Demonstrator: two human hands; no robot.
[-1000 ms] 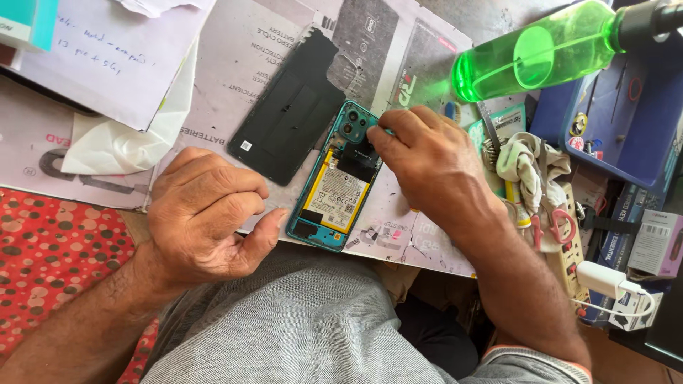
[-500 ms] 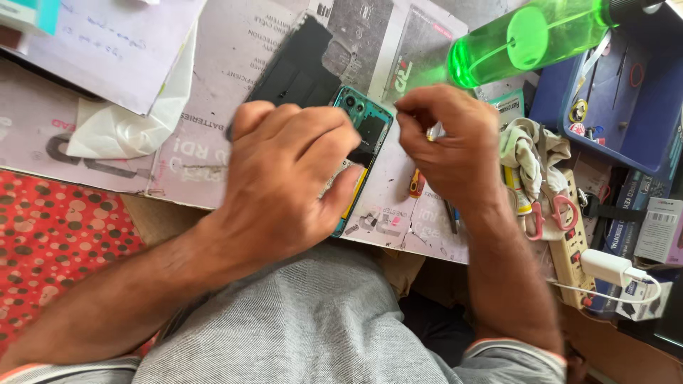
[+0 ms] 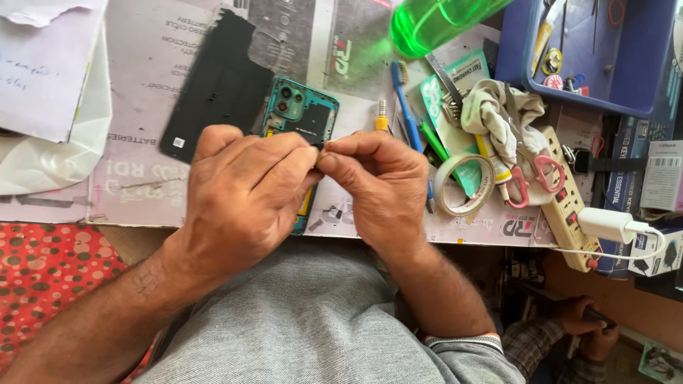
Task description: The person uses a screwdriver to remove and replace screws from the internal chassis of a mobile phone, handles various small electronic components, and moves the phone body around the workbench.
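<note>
Teal opened phone (image 3: 302, 114) beneath left hand (image 3: 242, 192) and right hand (image 3: 380, 185), fingertips pinched together, grip contents indiscernible.

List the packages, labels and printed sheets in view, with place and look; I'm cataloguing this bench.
Printed sheet: flat under the opened phone, grey-white with dark print.
Small label: white square on the black back cover.
Green card package: under the tools.
Boxes: right edge, white and blue.

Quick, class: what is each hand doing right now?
Left hand: fingers pinched shut above the opened phone; contents hidden.
Right hand: pinched shut against the left fingertips; contents hidden.
</note>
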